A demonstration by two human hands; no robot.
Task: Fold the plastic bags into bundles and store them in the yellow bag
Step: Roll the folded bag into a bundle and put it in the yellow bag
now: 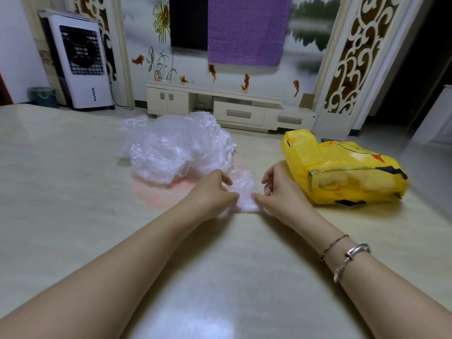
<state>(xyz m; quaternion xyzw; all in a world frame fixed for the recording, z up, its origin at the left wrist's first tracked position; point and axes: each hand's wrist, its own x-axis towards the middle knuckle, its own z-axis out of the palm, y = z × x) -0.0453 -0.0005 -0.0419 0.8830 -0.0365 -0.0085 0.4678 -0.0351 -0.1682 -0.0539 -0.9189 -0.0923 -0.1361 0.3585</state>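
A small clear plastic bag (244, 192), partly folded into a narrow strip, lies flat on the table (73, 192) between my hands. My left hand (212, 192) pinches its left edge with thumb and fingers. My right hand (276, 189) pinches its right edge near the lower corner. Behind them a loose heap of crumpled clear plastic bags (178, 148) sits on the table. The yellow bag (342, 172) with a cartoon print lies on its side to the right, its opening toward my right hand.
A pinkish patch (156, 194) shows on the tabletop under the heap. Beyond the table stand a white TV cabinet (230, 106), a white air cooler (80, 62) and a bin (42, 96) at the far left.
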